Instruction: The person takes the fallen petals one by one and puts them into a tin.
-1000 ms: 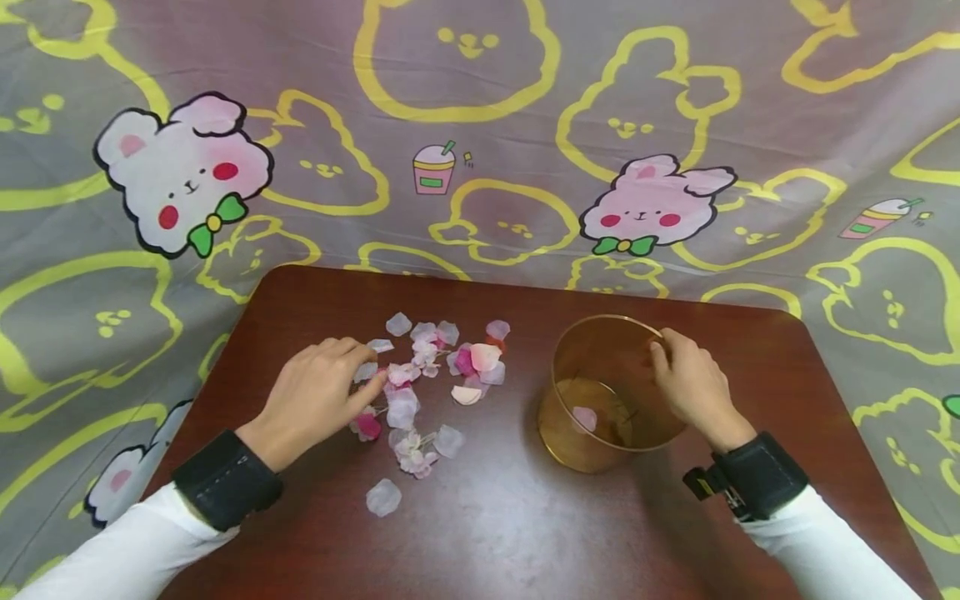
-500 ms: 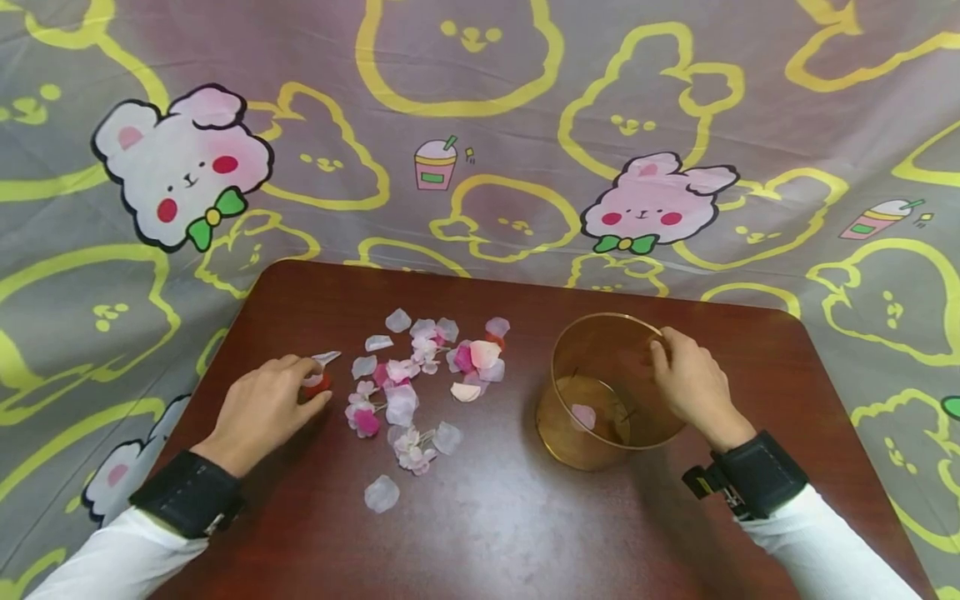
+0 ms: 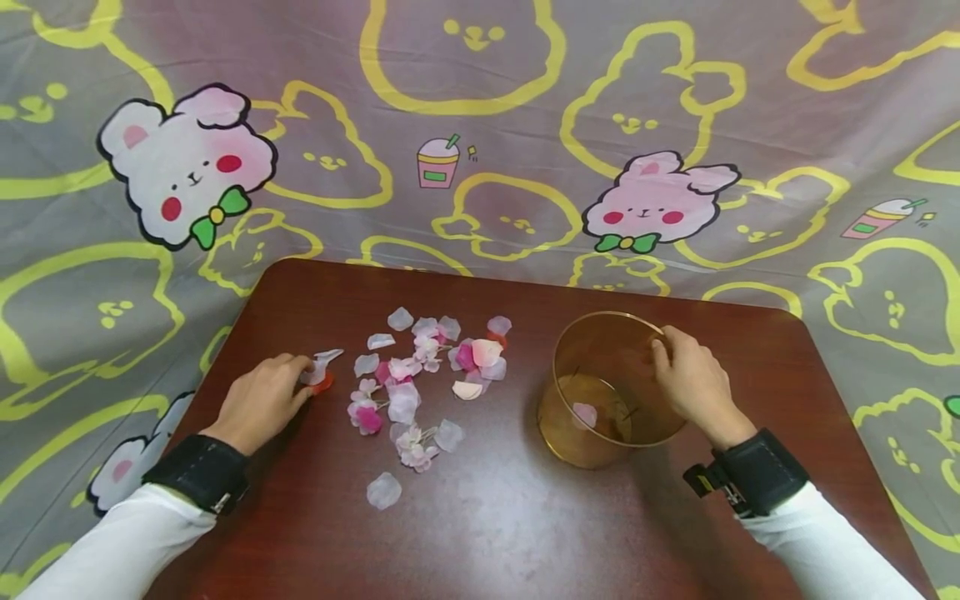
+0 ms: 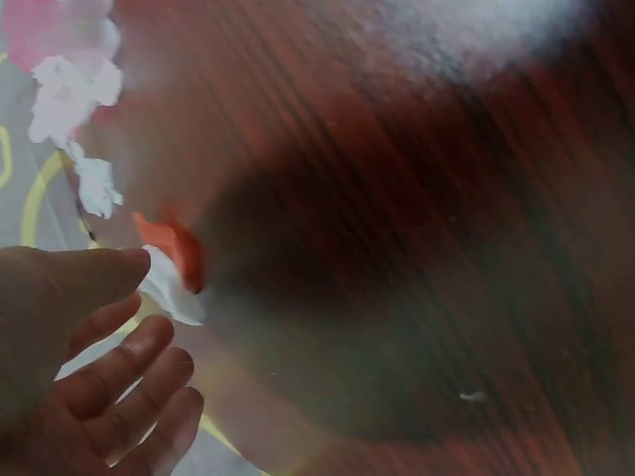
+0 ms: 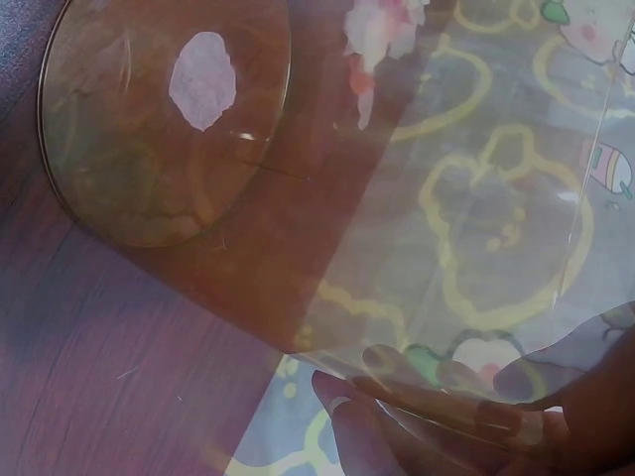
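My left hand [image 3: 306,377] lies on the dark wooden table [image 3: 525,517], left of a scatter of pink and white petals [image 3: 420,375]. Its fingertips pinch a red petal [image 3: 324,383] and a white petal [image 3: 322,363]; in the left wrist view the thumb [image 4: 99,278] touches this red petal [image 4: 179,250] and white petal [image 4: 171,290]. My right hand [image 3: 663,350] grips the far right rim of a clear amber plastic cup [image 3: 577,433]. One pale pink petal [image 3: 583,415] lies on the cup's bottom, and the right wrist view shows the petal [image 5: 202,79] through the cup wall [image 5: 437,248].
A grey cloth with yellow outlines and pink bunny prints [image 3: 652,208] hangs behind and around the table. A lone pale petal [image 3: 383,491] lies nearer to me than the rest. Both wrists wear black straps over white sleeves.
My left hand drew back to the left from the petal scatter, bringing a red and a white petal with it. The right hand and the cup stayed still.
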`<state>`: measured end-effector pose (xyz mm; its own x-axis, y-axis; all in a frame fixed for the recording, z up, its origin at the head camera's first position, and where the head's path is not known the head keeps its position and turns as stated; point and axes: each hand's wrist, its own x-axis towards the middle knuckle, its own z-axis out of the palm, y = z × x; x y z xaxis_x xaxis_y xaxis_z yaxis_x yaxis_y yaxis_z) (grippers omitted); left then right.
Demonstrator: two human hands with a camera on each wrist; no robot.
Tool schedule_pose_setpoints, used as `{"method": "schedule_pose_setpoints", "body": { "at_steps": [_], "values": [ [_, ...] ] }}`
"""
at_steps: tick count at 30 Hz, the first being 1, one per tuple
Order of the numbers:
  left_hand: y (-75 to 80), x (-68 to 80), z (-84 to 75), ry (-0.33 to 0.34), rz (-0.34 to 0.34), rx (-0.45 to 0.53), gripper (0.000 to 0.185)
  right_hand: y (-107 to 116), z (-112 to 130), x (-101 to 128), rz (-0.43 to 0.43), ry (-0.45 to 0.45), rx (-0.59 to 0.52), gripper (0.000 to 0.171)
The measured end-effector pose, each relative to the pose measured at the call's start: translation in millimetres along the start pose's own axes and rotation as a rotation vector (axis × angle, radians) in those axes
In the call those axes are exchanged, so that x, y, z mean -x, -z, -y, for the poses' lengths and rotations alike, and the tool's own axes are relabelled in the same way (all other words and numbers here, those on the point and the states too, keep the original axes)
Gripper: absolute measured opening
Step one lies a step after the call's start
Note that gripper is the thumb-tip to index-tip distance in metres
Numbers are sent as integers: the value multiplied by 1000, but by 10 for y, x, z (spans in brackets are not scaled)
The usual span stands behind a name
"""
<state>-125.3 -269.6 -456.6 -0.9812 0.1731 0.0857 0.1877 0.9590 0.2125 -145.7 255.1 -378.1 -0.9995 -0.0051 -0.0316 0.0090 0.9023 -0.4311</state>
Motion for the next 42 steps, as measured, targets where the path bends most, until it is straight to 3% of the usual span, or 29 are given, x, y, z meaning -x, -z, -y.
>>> {"method": "schedule_pose_setpoints", "body": {
  "at_steps": [13, 25, 37, 42],
  "values": [
    [-179, -67, 77, -18, -12, -45, 30, -18, -13, -8, 11, -6, -9, 28],
    [-235, -83, 95, -71, -117, -18, 10, -19, -20, -1, 7, -2, -17, 29],
    [-234, -120, 108, -28, -84, -10, 3, -21, -13, -4, 4, 1, -24, 29],
    [-201, -149, 102, 10, -43, -35, 8, -9, -11, -6, -1, 2, -27, 29]
  ]
}}
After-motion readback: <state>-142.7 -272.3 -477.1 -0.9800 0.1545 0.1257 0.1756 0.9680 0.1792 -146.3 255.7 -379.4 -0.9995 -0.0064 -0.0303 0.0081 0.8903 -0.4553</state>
